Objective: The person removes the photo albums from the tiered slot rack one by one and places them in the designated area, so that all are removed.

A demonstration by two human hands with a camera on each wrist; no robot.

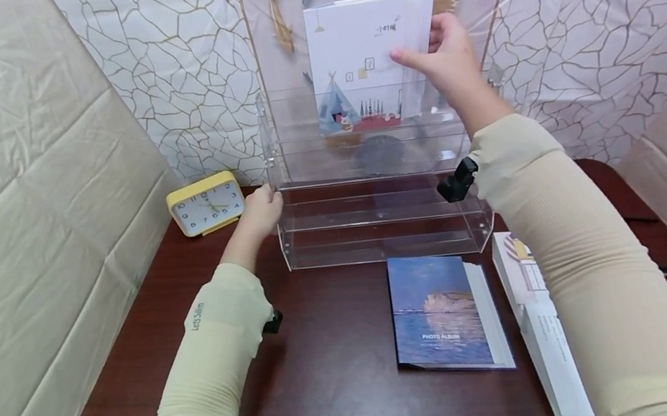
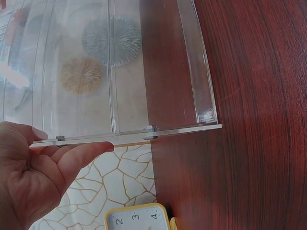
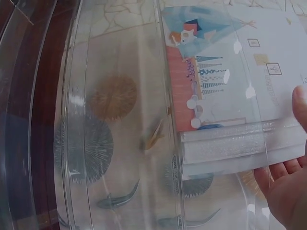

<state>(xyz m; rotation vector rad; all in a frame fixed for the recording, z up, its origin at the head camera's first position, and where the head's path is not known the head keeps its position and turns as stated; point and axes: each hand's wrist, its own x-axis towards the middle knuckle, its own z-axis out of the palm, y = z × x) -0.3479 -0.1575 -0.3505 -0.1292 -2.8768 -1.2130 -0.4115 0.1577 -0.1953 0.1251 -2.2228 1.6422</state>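
Note:
A clear acrylic tiered rack stands at the back of the table. My left hand grips its left side panel; in the left wrist view the thumb and fingers lie on either side of the panel's edge. High at the rack, my right hand holds a white illustrated album by its right edge, thumb on the front and fingers behind. The album stands upright, its lower part behind the rack's clear top front panel. In the right wrist view, the album's cover shows a blue tent and small trees.
A blue photo album lies on the table in front of the rack. To its right is a long white box or stack, partly covered by my right sleeve. A yellow clock stands left of the rack. Patterned cloth hangs behind.

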